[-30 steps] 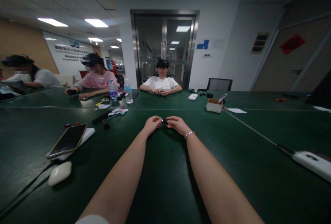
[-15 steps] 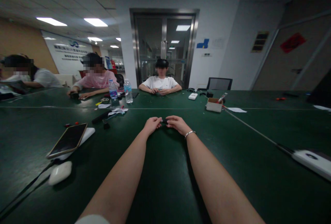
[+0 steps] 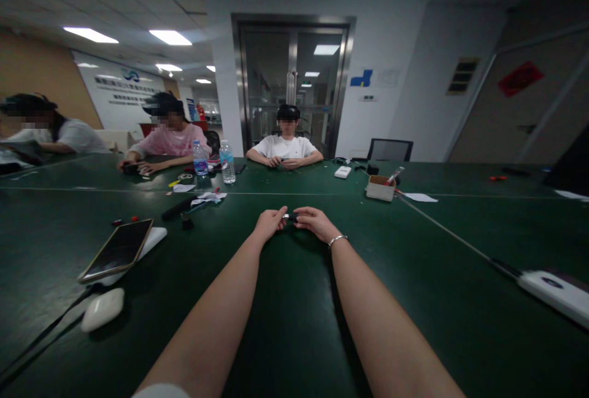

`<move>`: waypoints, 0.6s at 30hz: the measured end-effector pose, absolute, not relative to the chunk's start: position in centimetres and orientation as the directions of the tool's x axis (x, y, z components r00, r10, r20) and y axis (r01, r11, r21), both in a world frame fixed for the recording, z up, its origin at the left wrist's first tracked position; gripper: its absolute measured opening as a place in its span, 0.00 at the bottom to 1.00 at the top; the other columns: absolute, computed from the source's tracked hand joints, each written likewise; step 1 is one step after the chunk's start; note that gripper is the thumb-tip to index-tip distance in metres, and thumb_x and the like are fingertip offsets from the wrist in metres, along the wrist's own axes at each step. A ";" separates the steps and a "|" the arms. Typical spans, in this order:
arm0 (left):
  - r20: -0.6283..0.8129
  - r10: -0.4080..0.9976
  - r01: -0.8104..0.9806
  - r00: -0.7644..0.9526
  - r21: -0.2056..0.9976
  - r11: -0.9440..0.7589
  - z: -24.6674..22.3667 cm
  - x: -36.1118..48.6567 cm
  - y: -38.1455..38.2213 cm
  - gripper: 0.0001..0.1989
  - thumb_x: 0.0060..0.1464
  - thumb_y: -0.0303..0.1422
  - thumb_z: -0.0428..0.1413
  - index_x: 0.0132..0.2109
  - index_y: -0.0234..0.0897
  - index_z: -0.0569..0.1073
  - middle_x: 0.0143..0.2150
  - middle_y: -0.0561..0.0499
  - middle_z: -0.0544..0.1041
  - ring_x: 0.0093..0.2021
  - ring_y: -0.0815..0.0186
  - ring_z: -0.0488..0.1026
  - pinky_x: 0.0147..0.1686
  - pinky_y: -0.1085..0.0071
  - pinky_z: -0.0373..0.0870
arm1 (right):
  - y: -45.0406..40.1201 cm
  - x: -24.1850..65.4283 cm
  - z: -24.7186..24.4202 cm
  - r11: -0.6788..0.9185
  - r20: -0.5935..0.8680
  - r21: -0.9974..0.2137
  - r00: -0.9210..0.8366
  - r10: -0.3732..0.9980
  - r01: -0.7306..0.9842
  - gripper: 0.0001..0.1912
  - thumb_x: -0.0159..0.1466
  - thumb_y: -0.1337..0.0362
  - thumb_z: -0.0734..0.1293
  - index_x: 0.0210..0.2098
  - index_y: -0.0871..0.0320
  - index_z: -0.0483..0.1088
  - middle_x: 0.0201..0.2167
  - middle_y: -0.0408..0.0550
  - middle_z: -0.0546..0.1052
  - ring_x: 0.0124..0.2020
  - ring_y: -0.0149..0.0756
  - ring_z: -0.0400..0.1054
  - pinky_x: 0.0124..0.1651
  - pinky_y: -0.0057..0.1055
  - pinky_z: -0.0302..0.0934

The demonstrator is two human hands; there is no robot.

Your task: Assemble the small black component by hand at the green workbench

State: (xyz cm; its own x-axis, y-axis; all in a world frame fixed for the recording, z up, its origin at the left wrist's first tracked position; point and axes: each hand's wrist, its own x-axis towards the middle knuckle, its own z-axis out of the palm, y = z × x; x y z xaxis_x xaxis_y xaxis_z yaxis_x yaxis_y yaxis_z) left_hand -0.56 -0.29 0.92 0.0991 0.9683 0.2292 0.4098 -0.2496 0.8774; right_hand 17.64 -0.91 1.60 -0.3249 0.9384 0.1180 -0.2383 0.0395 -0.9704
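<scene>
My left hand (image 3: 269,224) is closed, with thumb and fingers pinching the silvery end of a small black piece (image 3: 292,218). Its other, dark end is gripped between the thumb and fingertips of my right hand (image 3: 317,222), which wears a silver bracelet (image 3: 337,240) at the wrist. The piece lies level between both hands, just above the green table (image 3: 294,300). It is too small, and too much covered by fingers, for me to name its exact kind.
A phone (image 3: 117,251) rests on a white block at left, beside a white rounded case (image 3: 103,309). A small box (image 3: 380,188) stands beyond my right hand. At far right lies a white device (image 3: 552,290) with a cable. Bottles (image 3: 227,162) and several people are across the table.
More of the silvery end now shows between my hands, and the left thumb has lifted slightly. Both hands stay in nearly the same place.
</scene>
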 end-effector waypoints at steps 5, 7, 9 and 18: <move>0.202 0.974 0.357 0.106 0.906 -0.227 0.8 -0.3 -0.2 0.29 0.51 0.55 0.44 0.26 0.32 0.72 0.20 0.49 0.71 0.20 0.70 0.66 0.24 0.73 0.62 | -0.7 17.5 1.5 0.032 0.105 -0.970 -0.296 0.949 -0.241 0.10 0.54 0.78 0.67 0.36 0.64 0.72 0.28 0.46 0.76 0.24 0.26 0.72 0.31 0.21 0.70; 0.192 0.975 0.338 0.110 0.915 -0.218 0.7 -0.3 -0.1 0.29 0.53 0.53 0.43 0.28 0.31 0.73 0.21 0.49 0.72 0.20 0.70 0.66 0.24 0.74 0.62 | -0.7 17.5 1.4 0.023 0.093 -0.969 -0.278 0.956 -0.244 0.10 0.55 0.77 0.67 0.36 0.64 0.71 0.27 0.47 0.76 0.23 0.26 0.72 0.29 0.20 0.70; 0.182 0.976 0.320 0.118 0.924 -0.211 0.6 -0.3 0.0 0.26 0.54 0.50 0.44 0.31 0.30 0.73 0.22 0.49 0.72 0.21 0.71 0.67 0.23 0.74 0.62 | -0.6 17.5 1.4 0.018 0.087 -0.968 -0.269 0.959 -0.251 0.09 0.55 0.77 0.67 0.36 0.65 0.71 0.27 0.47 0.76 0.23 0.26 0.72 0.28 0.20 0.70; 0.271 0.958 0.231 0.097 0.930 -0.287 0.5 -0.3 -0.3 0.16 0.49 0.39 0.54 0.44 0.36 0.70 0.30 0.51 0.73 0.26 0.71 0.69 0.24 0.76 0.64 | -0.6 17.4 1.3 0.023 0.098 -0.965 -0.277 0.956 -0.263 0.08 0.55 0.76 0.68 0.35 0.64 0.71 0.26 0.47 0.76 0.22 0.26 0.72 0.27 0.19 0.69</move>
